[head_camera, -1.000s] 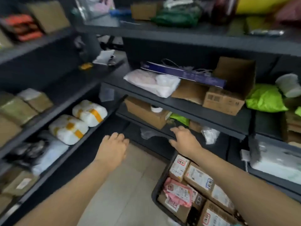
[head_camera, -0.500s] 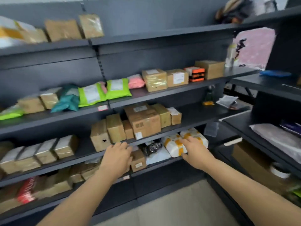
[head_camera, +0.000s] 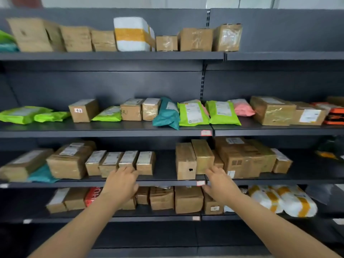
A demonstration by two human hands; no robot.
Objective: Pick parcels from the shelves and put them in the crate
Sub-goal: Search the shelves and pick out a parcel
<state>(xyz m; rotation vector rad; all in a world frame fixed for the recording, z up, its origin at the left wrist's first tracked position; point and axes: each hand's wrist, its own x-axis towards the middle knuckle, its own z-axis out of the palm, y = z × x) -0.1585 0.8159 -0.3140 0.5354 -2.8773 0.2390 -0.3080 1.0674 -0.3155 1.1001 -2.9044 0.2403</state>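
Fingers (head_camera: 130, 169) of left hand (head_camera: 121, 181): straight, loosely spread, gripping nothing. Tips lie over the front faces of the small boxes (head_camera: 119, 162) lined up on the third shelf (head_camera: 163, 182) down. Touching or just short, cannot tell. Right hand (head_camera: 220, 185): fingers also extended and empty, tips at the foot of the two upright boxes (head_camera: 194, 159), just above the white tag (head_camera: 200, 183) on the shelf lip.

Head view (the only one). All parcels sit on the racking:
- cartons on the top tier
- green mailers (head_camera: 193, 113) and a teal mailer (head_camera: 167, 114) on the second
- brown boxes on the third and fourth
- white-and-orange bundles (head_camera: 290, 202) low right

Nothing is lifted. Crate not in frame, so its position is unknown from here.

Judgement: reach stage, pick not yet made, target on each side not settled.

What could go wrong:
- The small boxes stand side by side, touching. Drawing one out by its front face may drag or skew a neighbour towards the shelf lip.
- The upright boxes stand on end and lean together. Pulling one from low down could tip it forward off the shelf, or leave the other to fall sideways into the bare gap on its left.
- A grab with both hands at once splits attention, so a shallow pinch on glossy tape could slip.
- With the crate out of sight, the carry means turning away, and a loosely held parcel may drop.
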